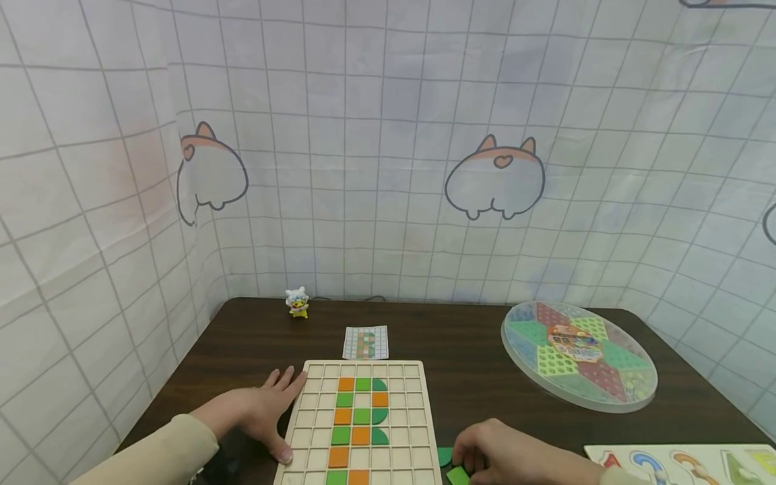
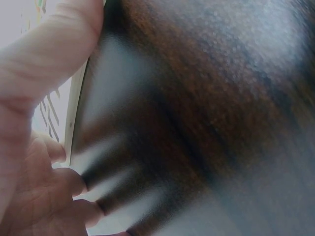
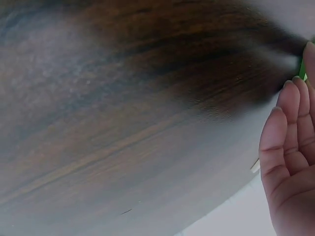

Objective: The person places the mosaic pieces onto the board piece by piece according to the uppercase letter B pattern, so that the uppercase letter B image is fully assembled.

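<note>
A wooden grid board (image 1: pixel 401 458) lies on the table, its cells partly filled with orange, green and dark green rounded tiles (image 1: pixel 379 436). At the board's left edge my left hand (image 1: pixel 267 411) rests with fingers spread, the thumb touching its lower left side. Right of the board, my right hand (image 1: pixel 494 448) bends its fingers down at the table. It pinches a green square tile (image 1: pixel 459 475), which also shows as a green sliver (image 3: pixel 302 69) between thumb and fingertips in the right wrist view. Beside it lies a dark green rounded tile (image 1: pixel 445 456).
Behind the board lies a small pattern card (image 1: pixel 366 342). A little figurine (image 1: pixel 298 302) stands at the back left. A round Chinese checkers board (image 1: pixel 578 357) is at the right, and a picture puzzle board (image 1: pixel 685 461) at the front right. Grid-patterned cloth surrounds the dark table.
</note>
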Demonstrator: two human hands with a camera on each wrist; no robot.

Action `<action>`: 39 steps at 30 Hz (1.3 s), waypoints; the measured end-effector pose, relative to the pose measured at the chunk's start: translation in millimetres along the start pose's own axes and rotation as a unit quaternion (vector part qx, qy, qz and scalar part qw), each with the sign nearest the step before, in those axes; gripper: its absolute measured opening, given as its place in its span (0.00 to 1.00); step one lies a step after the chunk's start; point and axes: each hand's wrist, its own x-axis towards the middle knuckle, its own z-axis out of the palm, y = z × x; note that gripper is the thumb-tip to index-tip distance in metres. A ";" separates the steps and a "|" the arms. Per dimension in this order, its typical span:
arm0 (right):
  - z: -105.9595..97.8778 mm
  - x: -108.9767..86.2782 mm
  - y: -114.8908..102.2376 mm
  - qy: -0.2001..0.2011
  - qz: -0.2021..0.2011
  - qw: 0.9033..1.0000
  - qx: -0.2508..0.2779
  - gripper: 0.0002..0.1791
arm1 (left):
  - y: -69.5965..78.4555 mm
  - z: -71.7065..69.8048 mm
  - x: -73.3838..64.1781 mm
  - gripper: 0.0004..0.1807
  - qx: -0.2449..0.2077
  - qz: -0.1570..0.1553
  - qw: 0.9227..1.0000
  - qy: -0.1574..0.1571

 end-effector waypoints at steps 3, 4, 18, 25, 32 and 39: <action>-8.3 -2.4 -43.3 0.006 0.019 1.000 -0.016 0.06 | 1.2 -0.9 -1.3 0.84 0.003 0.000 1.000 0.003; -10.7 -2.9 -56.4 0.007 0.024 0.999 -0.023 0.05 | 1.5 -0.9 -1.5 0.84 0.004 0.000 1.000 0.003; -11.3 31.3 -113.1 0.084 0.066 0.994 -0.023 0.07 | -2.2 2.6 -0.3 0.84 0.003 -0.004 1.000 0.000; 6.8 62.7 -126.1 0.130 0.082 0.987 -0.043 0.08 | -5.0 3.9 2.7 0.84 0.000 -0.006 1.000 -0.002; 17.0 79.9 -132.3 0.126 0.093 0.986 -0.063 0.08 | -5.6 3.4 5.0 0.85 0.000 -0.005 1.000 -0.002; 21.5 87.1 -136.0 0.131 0.099 0.982 -0.093 0.09 | -5.2 1.0 4.7 0.84 -0.003 -0.004 1.000 -0.002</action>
